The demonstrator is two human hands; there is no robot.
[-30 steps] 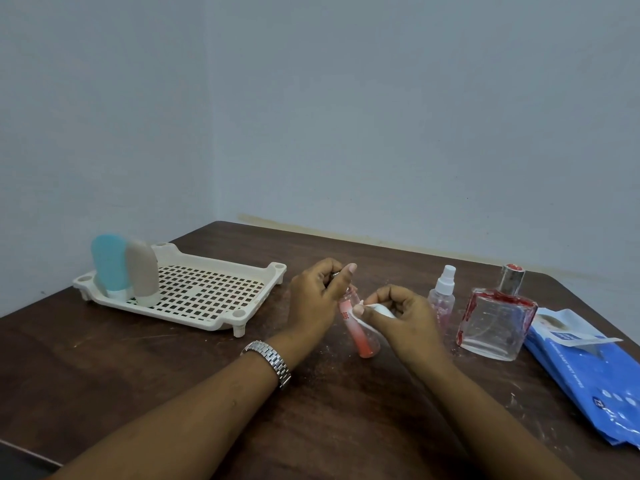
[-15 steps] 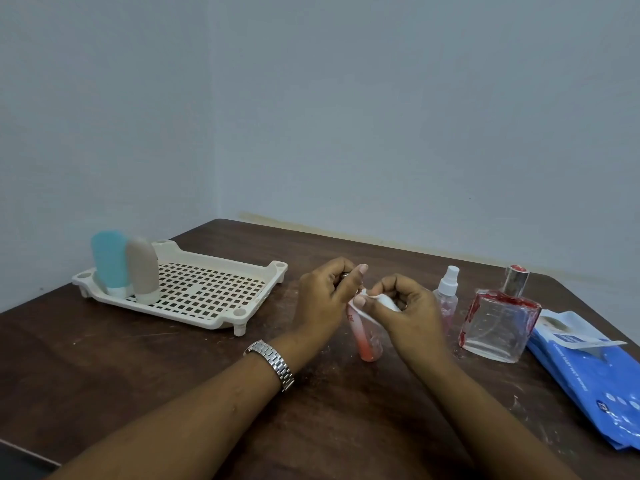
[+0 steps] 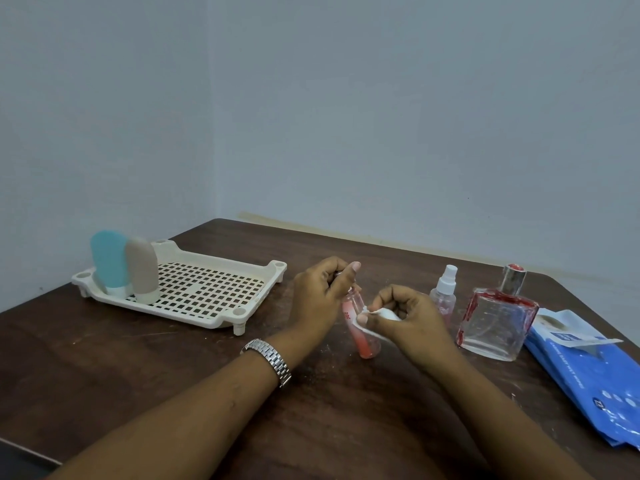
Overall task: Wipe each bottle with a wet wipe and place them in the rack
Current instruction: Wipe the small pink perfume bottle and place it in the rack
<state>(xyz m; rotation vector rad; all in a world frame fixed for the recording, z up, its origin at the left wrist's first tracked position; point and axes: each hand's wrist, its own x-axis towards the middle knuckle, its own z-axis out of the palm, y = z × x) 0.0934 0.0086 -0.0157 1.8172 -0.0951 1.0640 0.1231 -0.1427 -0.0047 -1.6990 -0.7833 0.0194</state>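
Head view: your left hand (image 3: 318,299) grips bottle (image 3: 367,344) top, near upright; right hand (image 3: 408,320) pinches wipe (image 3: 386,313) against it; rack (image 3: 207,289) lies left.

No text can be made out. The pink bottle (image 3: 365,346) held between the left hand (image 3: 318,299) and right hand (image 3: 408,317) carries red lettering, partly covered. The blue wipe pack (image 3: 595,386), well right of the right hand, bears white print and a logo, both too blurred to read.
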